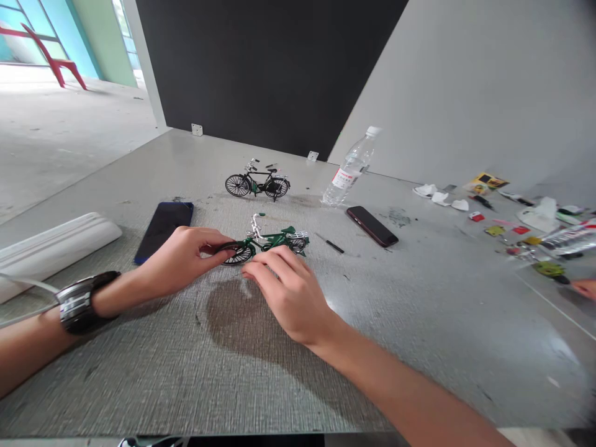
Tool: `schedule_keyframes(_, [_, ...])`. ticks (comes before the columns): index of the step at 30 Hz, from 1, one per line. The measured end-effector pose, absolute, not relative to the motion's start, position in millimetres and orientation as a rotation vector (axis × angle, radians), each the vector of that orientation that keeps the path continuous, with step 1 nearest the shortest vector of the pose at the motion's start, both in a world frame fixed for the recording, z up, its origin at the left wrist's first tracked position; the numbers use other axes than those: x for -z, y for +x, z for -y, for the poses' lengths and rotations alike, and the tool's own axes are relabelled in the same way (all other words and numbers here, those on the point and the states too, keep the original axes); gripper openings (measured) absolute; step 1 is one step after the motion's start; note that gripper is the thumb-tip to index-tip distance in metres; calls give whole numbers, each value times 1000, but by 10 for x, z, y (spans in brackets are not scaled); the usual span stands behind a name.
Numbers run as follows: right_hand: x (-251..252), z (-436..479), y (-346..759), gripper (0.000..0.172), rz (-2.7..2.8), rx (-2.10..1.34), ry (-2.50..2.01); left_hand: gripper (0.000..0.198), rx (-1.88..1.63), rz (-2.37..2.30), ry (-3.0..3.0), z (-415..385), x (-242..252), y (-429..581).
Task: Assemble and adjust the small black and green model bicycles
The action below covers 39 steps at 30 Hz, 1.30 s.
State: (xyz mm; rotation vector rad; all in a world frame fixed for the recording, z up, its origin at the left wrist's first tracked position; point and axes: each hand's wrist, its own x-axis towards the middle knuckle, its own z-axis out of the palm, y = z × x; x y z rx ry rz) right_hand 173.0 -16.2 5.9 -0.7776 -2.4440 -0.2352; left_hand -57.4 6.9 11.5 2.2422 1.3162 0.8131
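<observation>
A small green model bicycle (pixel 274 239) with silver handlebars and a silver rear rack stands in the middle of the table. My left hand (pixel 189 257), with a dark watch on its wrist, pinches the front wheel between thumb and fingers. Just in front of the bicycle's frame, my right hand (pixel 291 295) is curled with its fingertips together. Whatever those fingertips grip, if anything, is hidden, and the hand covers part of the lower frame and rear wheel. Behind stands a second model bicycle (pixel 258 180), mostly black. To the right lies a thin dark screwdriver (pixel 333 246).
A blue-edged phone (pixel 165 230) and a white bar-shaped device (pixel 60 245) with a cable lie at left. A clear water bottle (pixel 349 171) stands behind another phone (pixel 372 226). Assorted small parts and a yellow box (pixel 485 183) crowd the right, near another person's hand (pixel 585 288).
</observation>
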Motion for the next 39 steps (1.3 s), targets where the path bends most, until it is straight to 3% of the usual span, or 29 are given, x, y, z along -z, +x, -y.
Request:
schedule_keyframes(17, [-10,30,1705,18,2479,699,-698,23,-788,-1283,2252,-71,-117,-573])
schedule_keyframes(39, [38,50,1677,16,2421,796,-811,22,-761,-1188,2294,-99,-171,-612])
